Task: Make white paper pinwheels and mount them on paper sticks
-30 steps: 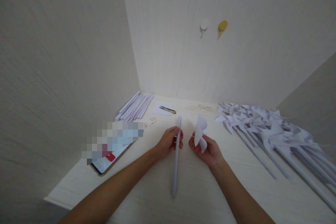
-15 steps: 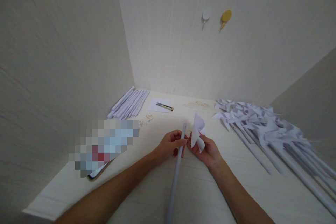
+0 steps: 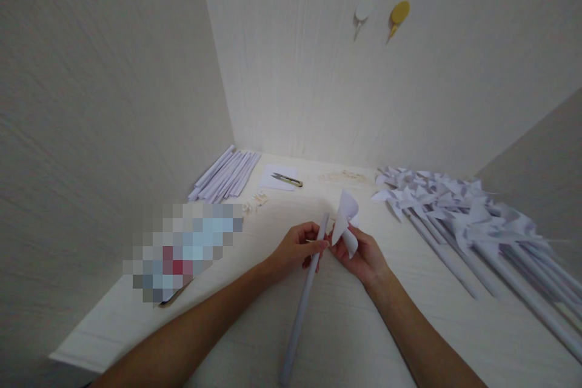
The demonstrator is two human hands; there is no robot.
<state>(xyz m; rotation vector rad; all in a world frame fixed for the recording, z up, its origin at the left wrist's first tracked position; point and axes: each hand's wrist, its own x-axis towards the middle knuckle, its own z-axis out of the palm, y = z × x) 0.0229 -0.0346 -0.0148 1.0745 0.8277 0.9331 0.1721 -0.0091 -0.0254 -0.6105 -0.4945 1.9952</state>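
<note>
Hands nearly touching over the middle of the table. Left hand closed around a rolled paper stick just below its far tip, thumb on top, fingers curled under. Stick slanted back toward the near edge, lower end down by the tabletop. Right hand pinched a folded white paper vane from underneath, blades standing up right beside the stick's tip. Touching it or a hair off, couldn't tell tbh.

Stuff around: heap of finished pinwheels spread along the right, bundle of spare sticks far left by the wall, thread snips lying on a paper square at the far side, a few small pale bits near that, blurred-out phone at the left edge.

Weak spots, just guessing from the look of it:
- Thin paper, so too hard a pinch could've flattened or creased the blades.
- Hollow roll gripped only near one end, so any sideways shove at the tip could've kinked it or made it slip in the fist.
- Tiny target up there, easily missed if either wrist wobbled, tearing the vane's centre.
- Long loose tail of the stick, free to swing and sweep across the near table.
- Left forearm fairly close to that phone, so a careless nudge might've pushed it off the edge.
</note>
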